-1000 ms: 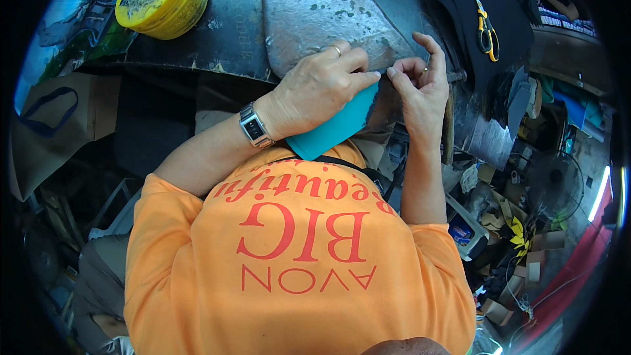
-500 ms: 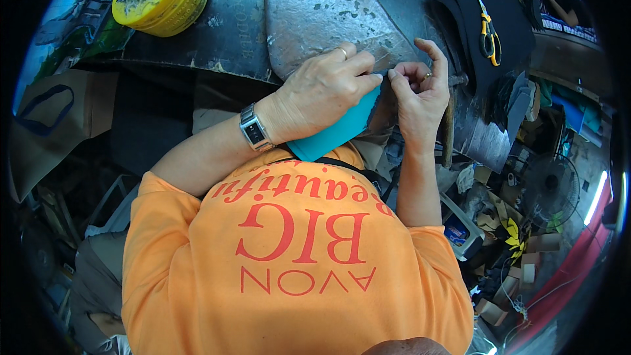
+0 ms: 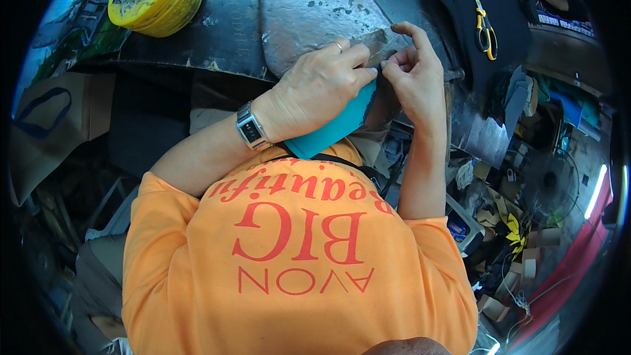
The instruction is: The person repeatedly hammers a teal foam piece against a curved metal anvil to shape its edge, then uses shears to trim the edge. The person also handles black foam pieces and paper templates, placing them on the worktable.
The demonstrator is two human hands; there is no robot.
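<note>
Below the palm and fingers of my left hand (image 3: 322, 85) hangs a flat teal piece of sheet material (image 3: 335, 128), which that hand grips near its upper edge. My right hand (image 3: 417, 79) is closed in a pinch just to the right, thumb and fingers close to the left fingertips, its index finger curled above. What sits in the right pinch is too small and hidden to name. Both hands are at the near edge of a worn grey slab (image 3: 315, 10). A metal watch (image 3: 251, 128) is on my left wrist.
A yellow tub (image 3: 158, 0) of mottled greyish stuff stands at the far left of the dark table (image 3: 230, 20). Yellow-handled scissors (image 3: 485, 36) lie on black sheets (image 3: 453, 0) at right. A paper bag (image 3: 62, 125) is at left; scraps and a fan (image 3: 549, 181) fill the right.
My right hand has tilted left and a little farther away, its index finger curling over toward the left hand. The left hand keeps its grip on the teal sheet. The whole view has shifted slightly.
</note>
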